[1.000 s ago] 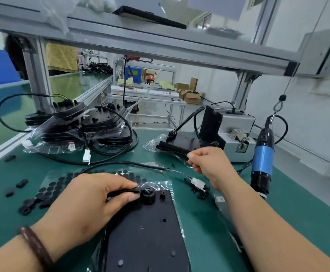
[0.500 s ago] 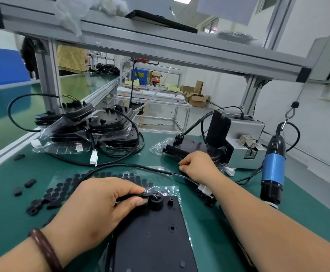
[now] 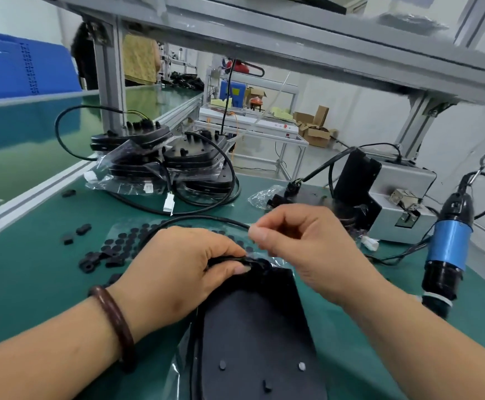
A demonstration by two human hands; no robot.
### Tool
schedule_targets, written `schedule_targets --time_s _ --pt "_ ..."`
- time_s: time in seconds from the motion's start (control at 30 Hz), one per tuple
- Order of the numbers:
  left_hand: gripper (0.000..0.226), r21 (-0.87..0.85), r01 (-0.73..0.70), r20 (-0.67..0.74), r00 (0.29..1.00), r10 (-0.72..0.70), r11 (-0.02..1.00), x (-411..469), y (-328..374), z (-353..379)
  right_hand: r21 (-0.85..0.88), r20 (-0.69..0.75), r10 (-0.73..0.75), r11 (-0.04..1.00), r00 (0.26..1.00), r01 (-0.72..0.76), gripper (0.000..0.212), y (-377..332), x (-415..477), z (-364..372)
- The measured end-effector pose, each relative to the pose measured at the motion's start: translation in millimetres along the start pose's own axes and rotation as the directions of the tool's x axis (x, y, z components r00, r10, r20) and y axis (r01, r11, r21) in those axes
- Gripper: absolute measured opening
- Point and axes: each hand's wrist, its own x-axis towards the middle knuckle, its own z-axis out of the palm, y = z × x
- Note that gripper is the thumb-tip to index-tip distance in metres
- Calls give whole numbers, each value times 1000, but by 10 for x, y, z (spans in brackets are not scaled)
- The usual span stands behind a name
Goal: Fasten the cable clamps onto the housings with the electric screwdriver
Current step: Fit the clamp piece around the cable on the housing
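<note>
A flat black housing (image 3: 252, 327) lies in a clear bag on the green mat in front of me. My left hand (image 3: 183, 269) pinches a black cable (image 3: 195, 219) down at the housing's far end, hiding the clamp spot. My right hand (image 3: 307, 249) hovers just above and right of it. Its thumb and forefinger are pinched where the cable's thin end reaches them. The blue electric screwdriver (image 3: 449, 246) hangs from a hook at the right, apart from both hands. Loose black clamps (image 3: 88, 264) lie to the left.
A stack of bagged housings with cables (image 3: 177, 168) stands at the back left. A grey screw feeder box (image 3: 399, 203) and another housing (image 3: 301, 197) sit at the back right. A sheet of black round pads (image 3: 120, 243) lies under the cable. An aluminium frame spans overhead.
My right hand has come back from the far housing towards me and now pinches beside my left hand. The view has tipped down and closer. My left hand has stayed on the housing's end.
</note>
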Motion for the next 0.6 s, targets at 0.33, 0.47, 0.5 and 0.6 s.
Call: schedule_targets --time_s 0.33,0.47,0.5,0.6 --pt "24 -33 -18 -31 999 17 999 0 1 34 41 -64 23 999 998 -20 14 82 -167 151" --pt "24 -39 -10 -26 1000 9 999 2 -5 34 39 -23 -4 999 1000 5 14 102 -171 128" --pt "25 -42 -9 -23 1000 8 999 4 -6 31 21 -8 -36 999 999 36 13 108 -172 117" --pt "26 -51 -3 -10 1000 3 999 13 -3 23 -8 31 -117 993 993 117 7 125 -180 74"
